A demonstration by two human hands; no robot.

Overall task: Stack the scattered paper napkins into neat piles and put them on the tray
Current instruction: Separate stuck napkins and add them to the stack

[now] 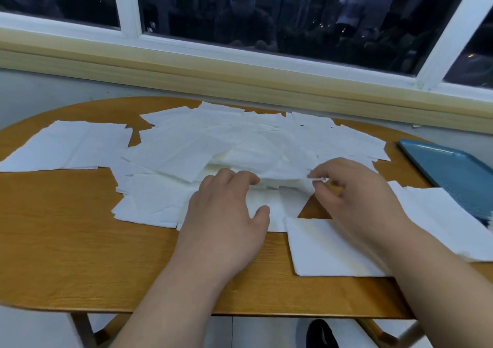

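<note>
The right hand [354, 195] pinches the edge of one of the napkins [213, 144] between thumb and forefinger. The left hand [229, 208] rests on the sheets with relaxed fingers and grips nothing. Gathering looks barely begun: paper sprawls over the table [66, 241] from 9 to 3 o'clock of the hands, with the thickest heap at 12. The tray [453, 171] lies at 2 o'clock of the right hand, nearby. The next move probably calls for lifting sheets singly and squaring their edges gently.

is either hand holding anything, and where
The right hand pinches a napkin by its near edge; the left hand rests on the heap, holding nothing.
</note>
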